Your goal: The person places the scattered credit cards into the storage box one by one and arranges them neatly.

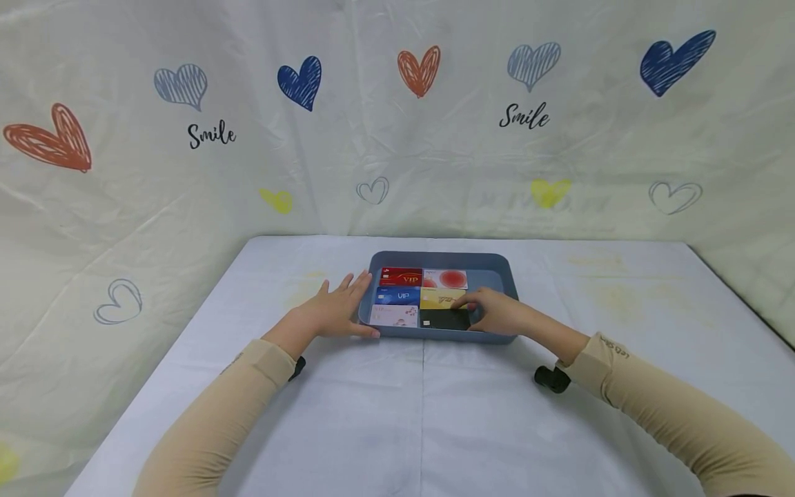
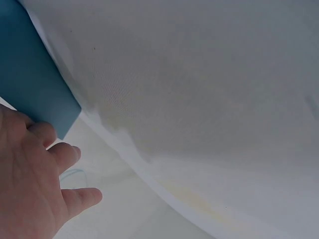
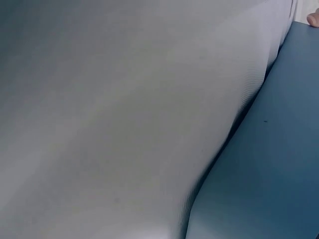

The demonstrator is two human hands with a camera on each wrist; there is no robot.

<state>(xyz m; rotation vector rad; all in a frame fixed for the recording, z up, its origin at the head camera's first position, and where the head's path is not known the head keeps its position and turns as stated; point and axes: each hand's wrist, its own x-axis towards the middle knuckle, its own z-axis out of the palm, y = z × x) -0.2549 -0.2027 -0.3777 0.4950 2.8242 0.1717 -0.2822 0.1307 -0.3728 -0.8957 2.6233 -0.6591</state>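
Note:
A blue-grey tray (image 1: 491, 262) lies on the white-covered table, with two columns of cards inside. The left column holds a red VIP card (image 1: 400, 276), a blue VIP card (image 1: 397, 296) and a pale pink card (image 1: 394, 315). On the right are a white card with red circles (image 1: 445, 279), a gold card (image 1: 435, 298) and a black card (image 1: 442, 319). My right hand (image 1: 499, 312) pinches the black card, index finger at its upper edge and thumb at its lower right corner. My left hand (image 1: 335, 309) rests, fingers spread, against the tray's left side.
White cloth (image 1: 373, 428) covers the table around the tray. Behind it hangs a white curtain (image 1: 459, 138) printed with hearts and "Smile". Dark wrist cameras (image 1: 551, 379) sit under both sleeves.

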